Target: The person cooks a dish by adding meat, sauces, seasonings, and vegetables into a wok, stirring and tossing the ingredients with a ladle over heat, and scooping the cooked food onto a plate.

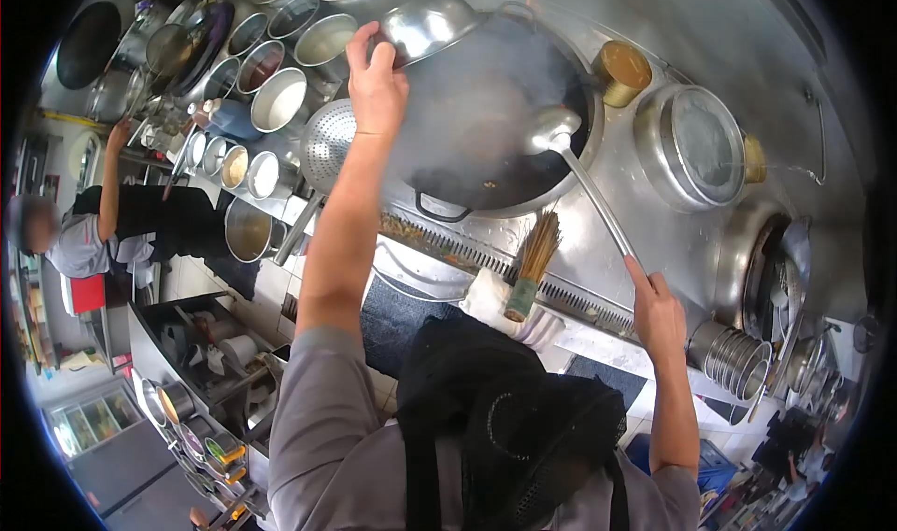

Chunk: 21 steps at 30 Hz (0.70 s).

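My left hand [378,87] grips the rim of a shiny steel bowl [430,28], tilted above the far left part of a large dark wok [553,73]. Steam or smoke blurs what lies inside the wok. In my right hand [659,314] is the long handle of a steel ladle [598,199]; its scoop hangs over the wok's right side. A perforated strainer [329,143] rests left of the wok, close to my left forearm. Below the wok lies a bamboo brush [534,260] with a green-wrapped handle, beside a white cloth [491,297].
Several steel bowls of ingredients, including one with white contents [278,99], line the left. On the right stand a large pot [691,148], a tin can [622,71] and stacked steel rings [733,358]. A co-worker [84,241] stands at far left.
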### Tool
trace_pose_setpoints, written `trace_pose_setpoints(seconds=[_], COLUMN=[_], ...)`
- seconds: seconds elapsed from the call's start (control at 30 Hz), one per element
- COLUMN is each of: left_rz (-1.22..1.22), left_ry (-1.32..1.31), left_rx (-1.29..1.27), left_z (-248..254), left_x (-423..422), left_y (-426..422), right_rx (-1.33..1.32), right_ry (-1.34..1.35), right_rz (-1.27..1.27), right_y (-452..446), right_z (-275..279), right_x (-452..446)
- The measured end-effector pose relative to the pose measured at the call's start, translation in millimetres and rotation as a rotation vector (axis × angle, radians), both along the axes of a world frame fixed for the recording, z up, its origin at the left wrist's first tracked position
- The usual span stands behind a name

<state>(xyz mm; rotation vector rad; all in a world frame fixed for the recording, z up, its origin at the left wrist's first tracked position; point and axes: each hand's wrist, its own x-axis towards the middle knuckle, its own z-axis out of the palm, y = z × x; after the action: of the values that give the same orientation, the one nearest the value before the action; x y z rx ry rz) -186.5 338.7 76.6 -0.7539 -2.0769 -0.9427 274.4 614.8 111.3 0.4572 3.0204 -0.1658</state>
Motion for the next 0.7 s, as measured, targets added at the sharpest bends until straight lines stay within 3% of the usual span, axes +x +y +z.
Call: trace_pose_setpoints(seconds=[0.07, 0.13, 0.17, 0.27, 0.33, 0.47, 0.53, 0.6, 0.67, 0.7], left_rz=[0.033, -0.161, -0.053, -0.028, 0.037, 0.402, 0.144, 0.080, 0.162, 0.298], left_ry=[0.070, 0.079, 0.011, -0.140, -0.202, -0.382, -0.969, -1.001, -0.963, -0.917], left_rx=[0.041, -0.219, -0.054, -0.106, -0.011, 0.078, 0.937, 1.221, 1.197, 1.329], left_z=[1.0, -21.9, -28.3, -38.3, -45.3, -76.2, -64.7, -76.8, -90.4, -103.5], left_x=[15.7, 31.9, 34.1, 36.2, 30.0, 27.6, 64.1, 99.3, 150.2, 180.3], left_y=[7.6, 14.1, 18.7, 13.1, 1.9, -71.4, -122.2, -193.9, -275.7, -318.4], right_rx=[0.008, -0.055, -0.050, -0.065, -0.193, -0.291, -0.487, -0.652, -0.724, -0.800], right_ry=[0.045, 0.129, 0.130, 0.184, 0.218, 0.371, 0.212, 0.038, 0.026, 0.024], right_rz=[0.020, 0.018, 0.030, 0.070, 0.056, 0.139, -0.115, -0.301, -0.300, -0.329], right_y=[-7.2, -17.8, -18.8, -23.4, -25.6, -21.7, -25.6, -44.0, -59.1, -65.0], right_z=[11.2, 21.9, 22.7, 20.9, 16.8, -22.9, -38.6, -39.4, -46.9, -53.9], right_x=[-9.9, -23.9, -27.1, -32.4, -40.1, -66.3, -107.8, -157.7, -181.2, -184.5])
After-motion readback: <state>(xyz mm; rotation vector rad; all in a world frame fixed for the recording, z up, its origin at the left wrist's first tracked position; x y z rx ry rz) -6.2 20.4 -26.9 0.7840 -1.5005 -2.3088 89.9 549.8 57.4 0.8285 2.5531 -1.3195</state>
